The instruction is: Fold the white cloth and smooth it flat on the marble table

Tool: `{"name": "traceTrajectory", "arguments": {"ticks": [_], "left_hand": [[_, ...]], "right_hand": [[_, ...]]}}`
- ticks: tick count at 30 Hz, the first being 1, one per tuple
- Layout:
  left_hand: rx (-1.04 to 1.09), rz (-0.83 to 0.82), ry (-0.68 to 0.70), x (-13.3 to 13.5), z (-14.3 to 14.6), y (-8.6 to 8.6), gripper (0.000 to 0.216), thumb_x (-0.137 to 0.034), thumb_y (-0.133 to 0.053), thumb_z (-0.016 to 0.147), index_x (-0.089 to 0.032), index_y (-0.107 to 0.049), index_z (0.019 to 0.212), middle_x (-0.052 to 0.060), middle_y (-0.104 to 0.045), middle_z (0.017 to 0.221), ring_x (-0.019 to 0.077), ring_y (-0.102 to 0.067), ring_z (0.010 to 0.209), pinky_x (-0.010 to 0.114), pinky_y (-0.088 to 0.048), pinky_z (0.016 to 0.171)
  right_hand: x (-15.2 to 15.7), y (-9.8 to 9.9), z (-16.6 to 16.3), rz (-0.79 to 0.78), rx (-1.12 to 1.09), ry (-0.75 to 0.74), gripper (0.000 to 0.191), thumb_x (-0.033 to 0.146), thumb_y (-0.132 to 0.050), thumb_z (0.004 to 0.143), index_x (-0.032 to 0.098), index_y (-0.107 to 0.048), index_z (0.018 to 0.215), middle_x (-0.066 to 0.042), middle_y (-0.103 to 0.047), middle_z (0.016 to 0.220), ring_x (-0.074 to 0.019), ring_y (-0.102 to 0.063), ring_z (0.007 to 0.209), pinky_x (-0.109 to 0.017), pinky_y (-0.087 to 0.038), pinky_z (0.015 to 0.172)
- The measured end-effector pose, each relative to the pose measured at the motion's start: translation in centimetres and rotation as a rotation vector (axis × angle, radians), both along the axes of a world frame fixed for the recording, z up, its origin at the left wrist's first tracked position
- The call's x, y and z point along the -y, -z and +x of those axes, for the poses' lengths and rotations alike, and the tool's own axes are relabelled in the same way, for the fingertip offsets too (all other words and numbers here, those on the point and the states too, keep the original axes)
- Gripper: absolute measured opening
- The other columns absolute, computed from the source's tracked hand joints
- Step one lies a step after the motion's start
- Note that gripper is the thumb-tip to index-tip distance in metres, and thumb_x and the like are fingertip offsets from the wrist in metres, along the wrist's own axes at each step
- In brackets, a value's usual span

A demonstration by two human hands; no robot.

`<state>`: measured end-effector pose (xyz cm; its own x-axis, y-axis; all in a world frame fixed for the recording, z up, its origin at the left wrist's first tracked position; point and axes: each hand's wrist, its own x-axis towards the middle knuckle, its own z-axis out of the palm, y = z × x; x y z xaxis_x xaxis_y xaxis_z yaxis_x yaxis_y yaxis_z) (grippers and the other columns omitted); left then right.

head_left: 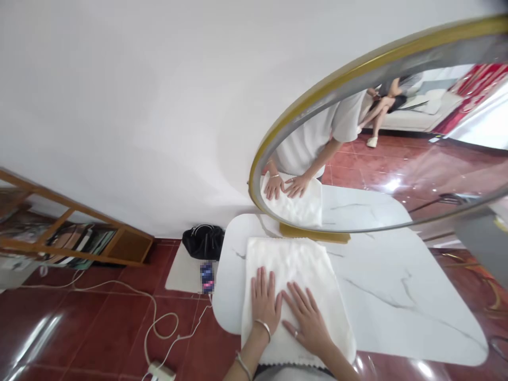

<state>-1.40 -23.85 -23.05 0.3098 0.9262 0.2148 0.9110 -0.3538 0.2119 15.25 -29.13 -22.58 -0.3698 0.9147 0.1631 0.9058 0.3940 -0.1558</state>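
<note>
A white cloth [317,259] with a scalloped edge lies spread over the left part of a white marble-patterned table [389,296]. Flat on its left side rests my left hand [265,304], fingers stretched out, a bangle at the wrist. Beside it my right hand [305,317] presses down on the cloth with its fingers spread and a ring on one of them. The thumb of the left hand comes close to the fingers of the right. Faint wrinkles show in the cloth above both hands.
A large gold-framed mirror [397,174] stands on the table's back, reflecting my arms and a seated person. Left of the table are a black bag [203,241], a pixelated dark item [207,278], a cable [148,296], a power strip [162,372] and a wooden shelf [127,246].
</note>
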Motion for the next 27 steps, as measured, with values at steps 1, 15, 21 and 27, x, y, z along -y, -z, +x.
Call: {"name": "traceTrajectory", "arguments": {"ticks": [1, 15, 21, 27], "left_hand": [[0.014, 0.001, 0.039, -0.4, 1.1, 0.1, 0.068, -0.037, -0.045, 0.092, -0.023, -0.015, 0.152, 0.011, -0.024, 0.157, 0.0282, -0.023, 0.144, 0.05, -0.032, 0.113], [0.657, -0.402, -0.232, -10.3, 6.5, -3.1, 0.016, -0.017, -0.06, 0.071, -0.018, -0.071, 0.082, 0.011, -0.065, 0.11, 0.0317, -0.054, 0.121, 0.05, -0.039, 0.105], [0.674, -0.537, -0.009, -11.4, 7.3, -8.0, 0.028, -0.009, -0.055, 0.065, -0.017, -0.073, 0.085, 0.007, -0.073, 0.092, 0.0233, -0.067, 0.094, 0.038, -0.05, 0.093], [0.508, -0.59, 0.518, -5.0, 11.9, -16.2, 0.054, -0.004, -0.051, 0.062, -0.028, -0.071, 0.107, -0.001, -0.071, 0.105, 0.0176, -0.065, 0.096, 0.029, -0.049, 0.093]], "right_hand": [[0.1, 0.1, 1.0, 0.012, 0.005, 0.029, 0.07, 0.051, -0.043, 0.093, 0.025, -0.018, 0.152, -0.007, -0.027, 0.154, -0.0262, -0.024, 0.143, -0.047, -0.016, 0.115], [1.7, 0.6, 8.4, -0.138, -0.144, 0.078, 0.065, 0.049, -0.046, 0.093, 0.032, -0.021, 0.15, -0.004, -0.025, 0.155, -0.0287, -0.026, 0.142, -0.053, -0.025, 0.114], [2.1, 0.9, 8.4, -0.18, -0.336, 0.085, 0.06, 0.047, -0.054, 0.089, 0.035, -0.037, 0.145, -0.004, -0.034, 0.151, -0.0301, -0.032, 0.139, -0.057, -0.032, 0.111], [1.8, -0.3, 7.9, -0.082, -0.58, 0.157, 0.045, 0.03, -0.056, 0.086, 0.023, -0.057, 0.131, -0.011, -0.062, 0.127, -0.0266, -0.059, 0.117, -0.041, -0.052, 0.096]]}}
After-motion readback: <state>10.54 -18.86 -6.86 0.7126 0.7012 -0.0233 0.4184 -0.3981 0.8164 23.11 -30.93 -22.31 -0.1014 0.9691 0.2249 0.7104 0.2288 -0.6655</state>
